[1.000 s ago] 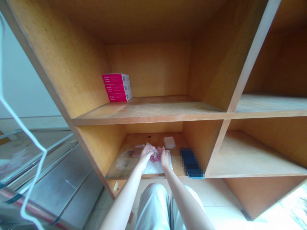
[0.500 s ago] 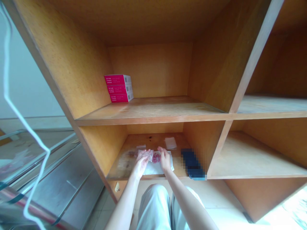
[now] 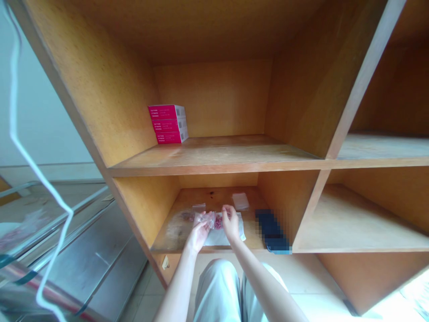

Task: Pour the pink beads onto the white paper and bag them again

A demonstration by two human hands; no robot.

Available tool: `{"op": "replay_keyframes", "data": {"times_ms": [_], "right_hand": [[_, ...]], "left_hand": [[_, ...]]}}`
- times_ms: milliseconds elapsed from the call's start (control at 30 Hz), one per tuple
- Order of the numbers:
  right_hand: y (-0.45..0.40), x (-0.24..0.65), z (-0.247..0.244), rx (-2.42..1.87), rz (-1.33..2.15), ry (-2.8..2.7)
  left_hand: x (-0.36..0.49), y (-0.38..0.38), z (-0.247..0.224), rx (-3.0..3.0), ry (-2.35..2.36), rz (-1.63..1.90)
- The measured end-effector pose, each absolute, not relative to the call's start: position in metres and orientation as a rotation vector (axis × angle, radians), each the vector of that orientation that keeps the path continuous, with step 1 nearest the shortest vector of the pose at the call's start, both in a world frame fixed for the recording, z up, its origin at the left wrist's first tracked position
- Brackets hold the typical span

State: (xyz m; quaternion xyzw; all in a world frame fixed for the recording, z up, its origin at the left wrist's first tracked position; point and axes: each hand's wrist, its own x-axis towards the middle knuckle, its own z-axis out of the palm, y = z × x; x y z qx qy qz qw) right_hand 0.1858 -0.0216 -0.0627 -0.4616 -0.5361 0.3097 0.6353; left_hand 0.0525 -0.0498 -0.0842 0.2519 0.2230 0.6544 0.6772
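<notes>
Gripping clear bag (image 3: 209, 219) in fingers of left hand (image 3: 198, 232), at white sheet (image 3: 217, 240) on lower shelf (image 3: 176, 230). Holding right hand (image 3: 230, 225) beside red beads (image 3: 218, 222) on sheet; cannot tell those fingers apart or together. Might scatter beads by brushing, drop bag by slack hold.

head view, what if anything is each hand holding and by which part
The left hand holds a clear bag, exactly where is unclear; whether the right hand holds anything cannot be told.
</notes>
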Motion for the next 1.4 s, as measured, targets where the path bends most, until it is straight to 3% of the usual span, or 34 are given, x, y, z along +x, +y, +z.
{"op": "replay_keyframes", "data": {"times_ms": [300, 933, 1400], "right_hand": [[-0.033, 0.171, -0.042, -1.094, 1.381, -1.200], [-0.015, 0.189, -0.049, -1.083, 0.955, -1.297], [-0.010, 0.191, -0.055, -0.969, 0.960, -1.363]], "left_hand": [[0.052, -0.050, -0.084, 0.658, 0.488, 1.468], [0.052, -0.047, -0.089, 0.544, 0.483, 1.387], [0.052, -0.051, -0.086, 0.606, 0.473, 1.358]]}}
